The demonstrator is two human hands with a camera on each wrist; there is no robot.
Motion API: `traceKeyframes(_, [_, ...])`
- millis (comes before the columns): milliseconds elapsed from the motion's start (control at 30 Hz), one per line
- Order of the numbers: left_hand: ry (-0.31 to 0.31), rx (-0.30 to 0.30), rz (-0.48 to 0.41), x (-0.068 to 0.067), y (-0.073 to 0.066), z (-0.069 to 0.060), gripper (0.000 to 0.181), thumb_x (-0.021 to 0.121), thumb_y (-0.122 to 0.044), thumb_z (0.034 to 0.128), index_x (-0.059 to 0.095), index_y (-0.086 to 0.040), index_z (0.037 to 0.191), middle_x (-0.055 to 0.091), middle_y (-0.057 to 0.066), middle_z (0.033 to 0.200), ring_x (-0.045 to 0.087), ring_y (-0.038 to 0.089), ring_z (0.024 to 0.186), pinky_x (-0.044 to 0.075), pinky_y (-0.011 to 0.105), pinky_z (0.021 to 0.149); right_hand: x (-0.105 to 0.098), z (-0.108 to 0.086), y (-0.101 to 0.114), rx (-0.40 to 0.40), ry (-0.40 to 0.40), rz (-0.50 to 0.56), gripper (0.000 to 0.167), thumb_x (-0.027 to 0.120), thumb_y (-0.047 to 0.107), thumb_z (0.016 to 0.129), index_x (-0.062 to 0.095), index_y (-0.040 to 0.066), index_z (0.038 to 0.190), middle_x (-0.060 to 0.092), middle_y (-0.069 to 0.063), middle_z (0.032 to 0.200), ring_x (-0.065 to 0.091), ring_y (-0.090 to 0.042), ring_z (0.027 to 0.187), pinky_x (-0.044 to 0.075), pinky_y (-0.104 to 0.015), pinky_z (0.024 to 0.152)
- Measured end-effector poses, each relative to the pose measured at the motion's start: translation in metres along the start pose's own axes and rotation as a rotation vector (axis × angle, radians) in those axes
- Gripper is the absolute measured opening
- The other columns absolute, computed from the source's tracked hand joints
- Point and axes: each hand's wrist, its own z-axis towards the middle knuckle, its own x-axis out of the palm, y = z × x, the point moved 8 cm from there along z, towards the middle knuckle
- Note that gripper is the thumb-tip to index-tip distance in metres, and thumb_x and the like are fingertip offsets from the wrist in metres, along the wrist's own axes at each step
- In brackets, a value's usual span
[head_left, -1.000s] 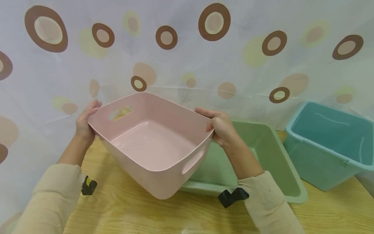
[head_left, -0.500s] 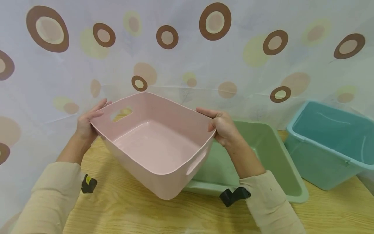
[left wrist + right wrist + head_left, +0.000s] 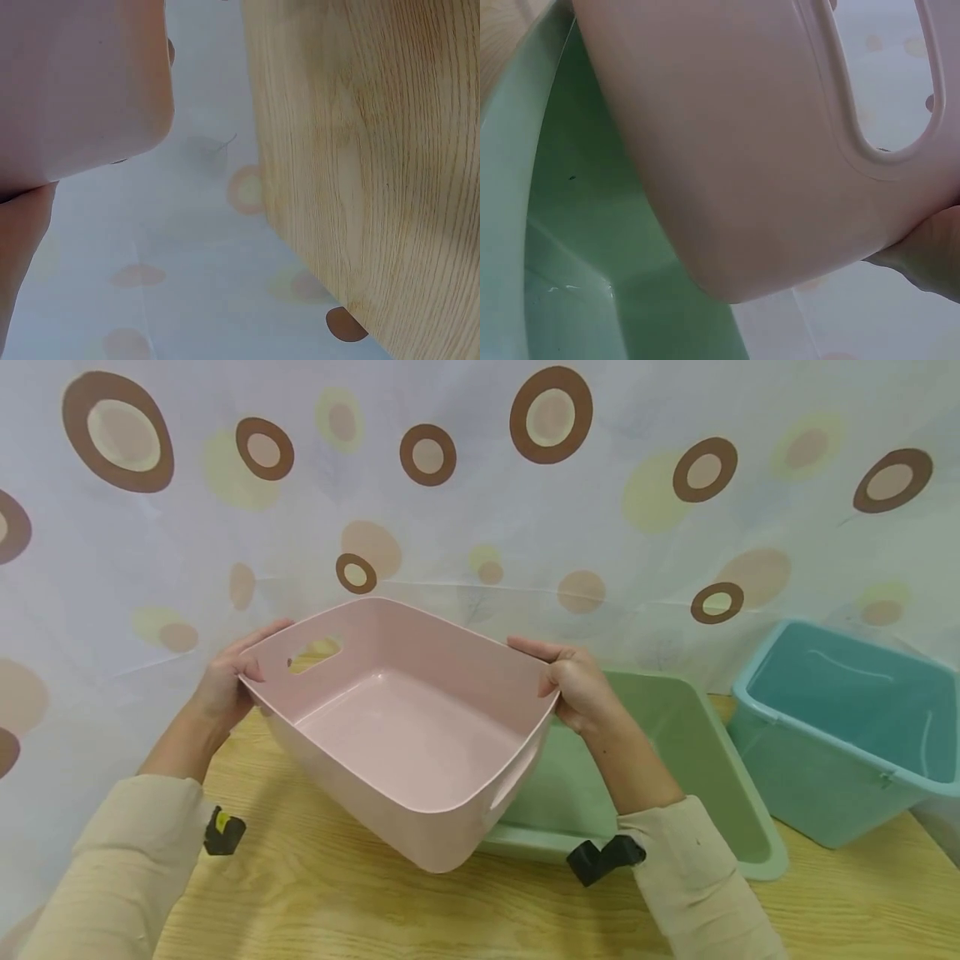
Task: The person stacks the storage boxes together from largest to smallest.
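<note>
Both hands hold a pink plastic storage basket (image 3: pixel 405 735) tilted above the table, its inside facing the head camera with nothing in it. My left hand (image 3: pixel 225 681) grips the left corner of the rim, thumb over the inside near the oval handle hole. At the right corner my right hand (image 3: pixel 573 685) pinches the rim, thumb inside and fingers along the outer wall. From the left wrist view the basket's outer side (image 3: pixel 82 82) shows well apart from the wood. The right wrist view shows the basket's end wall (image 3: pixel 727 150) with its handle slot, over a green tub.
A shallow green tub (image 3: pixel 750 802) stands on the wooden table (image 3: pixel 330 918) behind and right of the basket, partly hidden by it. Farther right is a deeper teal bin (image 3: pixel 817 785). A patterned sheet (image 3: pixel 465 527) hangs behind the table.
My left hand has shifted its hold along the rim, its thumb now over the inside wall. The basket has moved slightly right and turned a little. The tub and bin stay put.
</note>
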Motion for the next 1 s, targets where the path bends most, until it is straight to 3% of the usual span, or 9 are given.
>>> traceKeyframes(133, [0.037,0.002,0.002,0.006,-0.002,0.000,0.068,0.032,0.012,0.0672,0.061,-0.028,0.113,0.061,-0.011,0.107,0.055,0.007,0.086,0.046,0.020,0.072,-0.004,0.001,0.002,-0.013,-0.010,0.023,0.077,0.029,-0.017,0.062,0.038,-0.004,0.138,0.065,-0.005,0.107,0.063,-0.008,0.086,0.053,-0.021,0.066])
traceKeyframes(267, [0.029,0.002,-0.071,0.011,-0.004,0.000,0.065,0.031,0.014,0.0689,0.065,-0.025,0.109,0.064,-0.009,0.105,0.060,0.008,0.085,0.050,0.020,0.070,-0.009,0.001,0.004,-0.029,-0.006,0.044,0.077,0.029,-0.018,0.062,0.035,-0.007,0.138,0.067,0.006,0.089,0.064,-0.008,0.082,0.052,-0.020,0.064])
traceKeyframes(400, [-0.042,-0.009,-0.190,0.014,-0.005,0.000,0.060,0.040,0.016,0.0639,0.069,-0.019,0.102,0.067,-0.005,0.100,0.064,0.012,0.080,0.053,0.023,0.063,-0.015,-0.002,0.007,-0.023,-0.023,0.040,0.076,0.030,-0.018,0.064,0.040,-0.002,0.137,0.066,0.007,0.090,0.063,-0.008,0.083,0.052,-0.020,0.065])
traceKeyframes(500, [-0.097,-0.016,-0.273,0.017,-0.007,-0.001,0.056,0.053,0.014,0.0524,0.072,-0.016,0.096,0.067,-0.001,0.095,0.065,0.016,0.074,0.054,0.025,0.060,-0.021,-0.005,0.010,-0.007,-0.058,0.036,0.074,0.032,-0.018,0.066,0.044,0.001,0.137,0.067,0.008,0.091,0.063,-0.009,0.085,0.052,-0.021,0.066])
traceKeyframes(667, [-0.184,-0.012,-0.332,0.023,-0.009,-0.001,0.053,0.059,0.011,0.0437,0.074,-0.012,0.089,0.068,0.002,0.090,0.063,0.019,0.068,0.053,0.025,0.059,-0.031,-0.008,0.012,0.013,-0.107,0.080,0.072,0.034,-0.018,0.069,0.044,0.003,0.137,0.069,0.014,0.090,0.062,-0.008,0.088,0.051,-0.020,0.066])
traceKeyframes(900, [-0.365,0.042,-0.320,0.025,-0.011,-0.003,0.054,0.033,0.018,0.0667,0.075,-0.014,0.079,0.070,-0.005,0.084,0.061,0.011,0.076,0.052,0.020,0.060,-0.039,-0.010,0.014,0.013,-0.166,0.147,0.066,0.037,-0.015,0.074,0.041,0.002,0.138,0.070,0.015,0.088,0.062,-0.006,0.090,0.050,-0.018,0.070])
traceKeyframes(1000, [-0.457,0.043,-0.309,0.023,-0.010,-0.004,0.053,0.034,0.018,0.0659,0.075,-0.014,0.075,0.070,-0.007,0.081,0.060,0.009,0.080,0.052,0.018,0.060,-0.040,-0.009,0.013,0.009,-0.177,0.129,0.062,0.037,-0.010,0.078,0.040,0.002,0.139,0.069,0.014,0.093,0.061,-0.005,0.094,0.049,-0.018,0.073])
